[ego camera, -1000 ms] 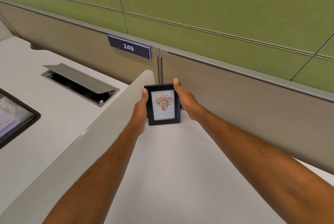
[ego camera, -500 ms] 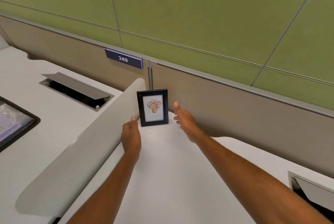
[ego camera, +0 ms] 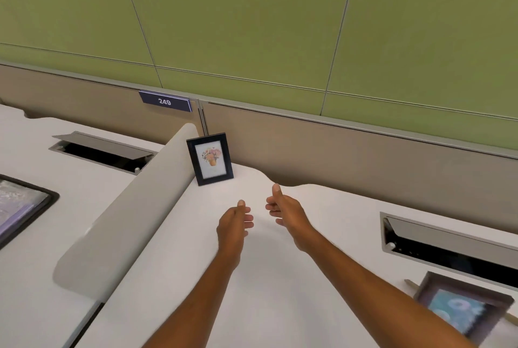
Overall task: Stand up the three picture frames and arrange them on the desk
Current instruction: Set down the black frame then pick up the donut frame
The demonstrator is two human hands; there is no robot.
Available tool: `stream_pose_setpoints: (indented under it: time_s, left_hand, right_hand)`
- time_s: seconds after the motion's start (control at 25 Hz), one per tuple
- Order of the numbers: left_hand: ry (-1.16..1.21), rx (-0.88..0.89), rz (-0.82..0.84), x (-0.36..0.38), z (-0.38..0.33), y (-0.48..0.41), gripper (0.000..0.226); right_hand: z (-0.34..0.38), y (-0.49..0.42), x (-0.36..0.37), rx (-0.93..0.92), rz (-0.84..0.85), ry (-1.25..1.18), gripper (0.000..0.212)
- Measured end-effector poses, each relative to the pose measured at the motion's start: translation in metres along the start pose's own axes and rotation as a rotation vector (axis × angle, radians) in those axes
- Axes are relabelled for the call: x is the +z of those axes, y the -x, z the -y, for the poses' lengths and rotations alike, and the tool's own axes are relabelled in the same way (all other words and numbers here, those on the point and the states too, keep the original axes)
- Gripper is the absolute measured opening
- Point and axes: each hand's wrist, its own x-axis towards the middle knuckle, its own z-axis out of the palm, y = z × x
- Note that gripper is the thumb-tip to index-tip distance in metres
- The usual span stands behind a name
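A small black picture frame (ego camera: 210, 159) with a flower-pot print stands upright at the back of the white desk (ego camera: 252, 277), beside the grey divider. My left hand (ego camera: 234, 221) and my right hand (ego camera: 286, 211) hover over the desk in front of it, apart from it, fingers relaxed and holding nothing. A second frame (ego camera: 459, 305) with a blue picture lies flat at the lower right, partly behind my right forearm. A dark-framed picture (ego camera: 19, 207) lies flat on the neighbouring desk at the left edge.
A curved grey divider (ego camera: 126, 221) separates the two desks. Open cable hatches sit at the left (ego camera: 103, 148) and right (ego camera: 448, 238). A beige partition (ego camera: 336, 151) with a "249" label (ego camera: 165, 101) backs the desk, under a green wall.
Both hands let go of the black frame, which now stands by itself, and drew back toward me. The view swung right, bringing the blue-picture frame into sight.
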Motion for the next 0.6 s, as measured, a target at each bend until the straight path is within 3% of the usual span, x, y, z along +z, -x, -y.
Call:
stream_pose_setpoints:
  time_s: [0.2,0.6]
  left_hand:
    - [-0.074,0.014,0.13,0.038,0.005,0.067,0.038]
    - [-0.083,0.061,0.327,0.131,0.019,0.193,0.052]
  right_hand:
    - [-0.015,0.072,-0.051,-0.032,-0.043,-0.06,0.061]
    - [-0.067,0.183,-0.173,-0.15,-0.154,-0.149,0.053]
